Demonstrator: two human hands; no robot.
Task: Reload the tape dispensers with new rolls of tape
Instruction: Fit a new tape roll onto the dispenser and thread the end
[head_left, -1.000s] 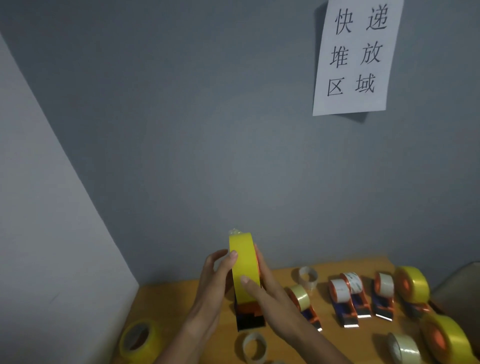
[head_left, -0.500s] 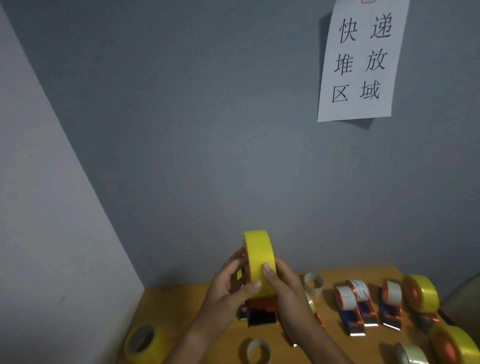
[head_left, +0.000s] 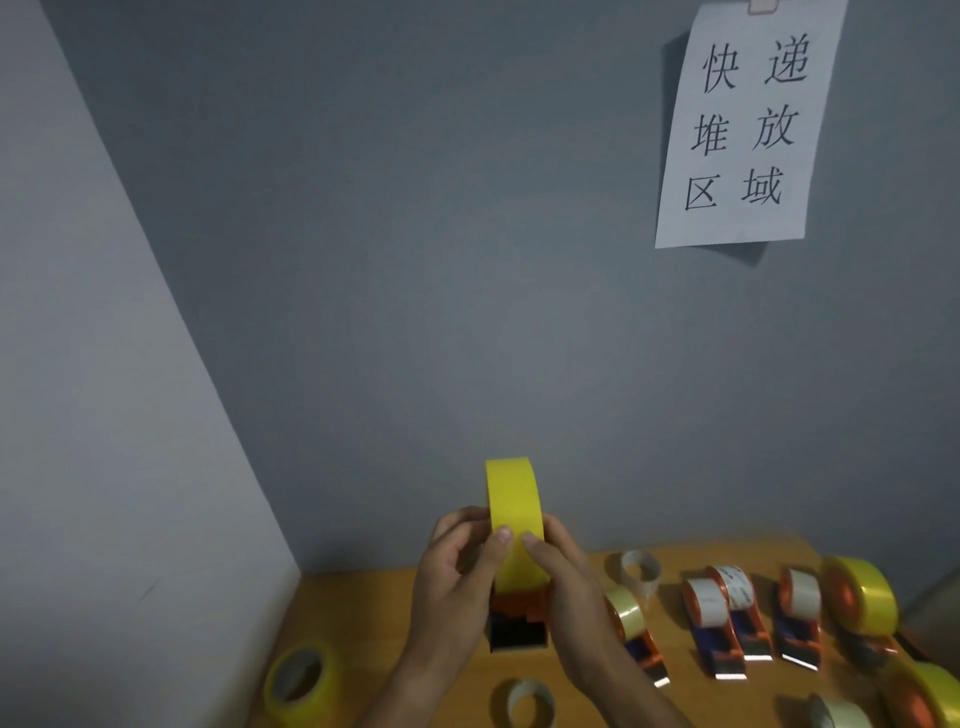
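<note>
Yellow roll: upright, edge-on, seated in orange dispenser, raised above the table. Left hand and right hand: fingers curled round roll and dispenser, thumbs pressing the roll's face. Further dispensers in a row at right; spare roll lower left.

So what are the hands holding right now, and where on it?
Both hands hold the yellow tape roll seated in an orange dispenser: left hand and right hand on its sides, thumbs pressing the roll's outer face.
</note>
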